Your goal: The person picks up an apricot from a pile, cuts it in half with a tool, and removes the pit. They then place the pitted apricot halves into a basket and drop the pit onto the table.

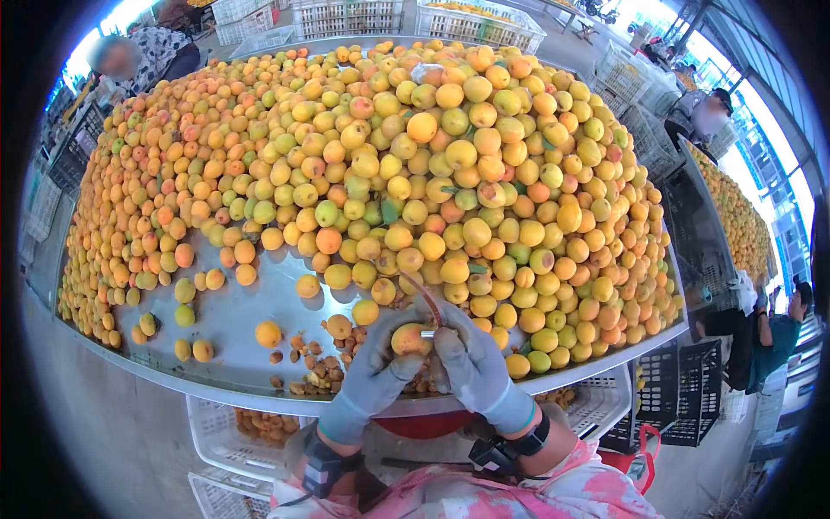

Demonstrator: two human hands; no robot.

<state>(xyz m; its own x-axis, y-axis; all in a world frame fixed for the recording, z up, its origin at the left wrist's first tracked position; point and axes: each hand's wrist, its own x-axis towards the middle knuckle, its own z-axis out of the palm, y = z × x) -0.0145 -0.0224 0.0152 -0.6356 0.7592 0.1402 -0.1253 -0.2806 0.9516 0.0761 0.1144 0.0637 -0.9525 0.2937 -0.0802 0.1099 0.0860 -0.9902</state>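
Holding 1 apricot point(410, 340), left hand point(372, 374) overhangs a tray point(223, 311) heaped with more.

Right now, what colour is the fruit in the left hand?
The fruit is yellow-orange with a reddish tinge, shown in the head view.

One camera is on the person's head. It looks out in front and down, close to the grip, where the left hand point(372, 381) and the right hand point(474, 370) meet at one fruit point(408, 340). The grip sits a bit below the middle of the view. On the near side of it, the camera sees the pink and white shirt point(484, 497). Past the grip, it looks over the big pile point(510, 173) on the table point(226, 316) to white crates point(480, 31) far off. The view is very wide, with round, dark edges.
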